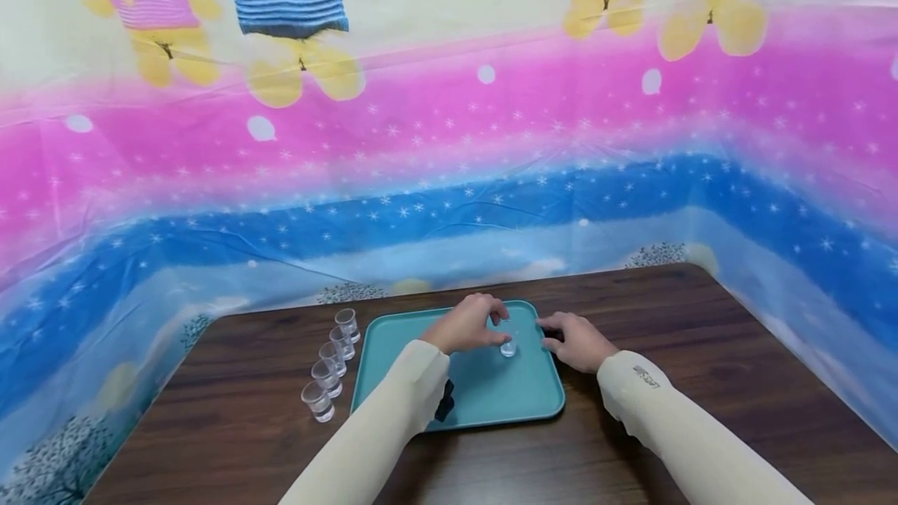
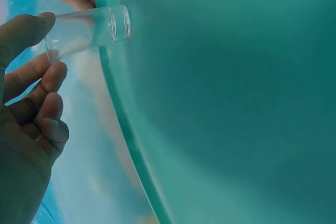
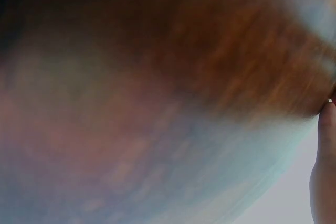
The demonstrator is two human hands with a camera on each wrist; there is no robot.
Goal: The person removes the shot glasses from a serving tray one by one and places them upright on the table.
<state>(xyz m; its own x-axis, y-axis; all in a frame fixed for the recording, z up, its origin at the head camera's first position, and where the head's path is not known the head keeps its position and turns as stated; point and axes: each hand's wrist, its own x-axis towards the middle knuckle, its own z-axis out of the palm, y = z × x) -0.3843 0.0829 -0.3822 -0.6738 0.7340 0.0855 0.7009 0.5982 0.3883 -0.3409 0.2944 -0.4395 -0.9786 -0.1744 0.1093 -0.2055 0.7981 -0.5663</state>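
My left hand [image 1: 471, 323] is over the right part of a teal tray [image 1: 484, 404]. Between thumb and fingers it pinches the rim of a small clear shot glass [image 1: 508, 348]. In the left wrist view the glass [image 2: 86, 31] has its thick base toward the tray, at or very near the surface; contact is hard to tell. At the tray's right edge, my right hand [image 1: 579, 341] holds the rim with thumb and fingers. The right wrist view is blurred, with only a digit [image 3: 326, 166] at its right side.
Several clear shot glasses [image 1: 328, 376] stand upright in a slanting row left of the tray. The dark wooden table [image 1: 231, 404] runs up to a printed cloth backdrop [image 1: 435, 146] at the back and sides. A black wrist device [image 1: 445, 402] sits under the left sleeve.
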